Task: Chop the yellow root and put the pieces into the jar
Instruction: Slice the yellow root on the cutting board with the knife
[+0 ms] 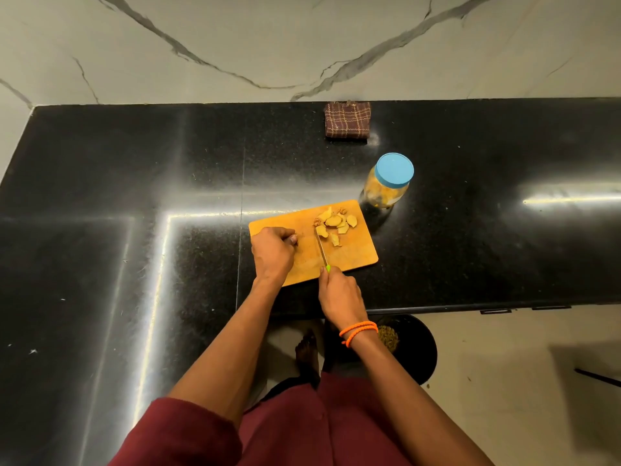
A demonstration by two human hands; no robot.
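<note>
A wooden chopping board (353, 255) lies on the black counter. Several yellow root slices (336, 223) are heaped at its far right part. My right hand (339, 292) grips a green-handled knife (322, 252), its blade pointing away from me toward the slices. My left hand (273, 252) rests on the board's left side with fingers curled; what it covers is hidden. A clear jar (386, 188) with a blue lid (394, 169) stands just beyond the board's far right corner, yellow pieces inside, lid on.
A folded checked brown cloth (347, 120) lies at the back of the black counter (134, 196) by the marble wall. The counter's front edge runs right of my wrist. Below it on the floor stands a black bin (413, 348) with scraps.
</note>
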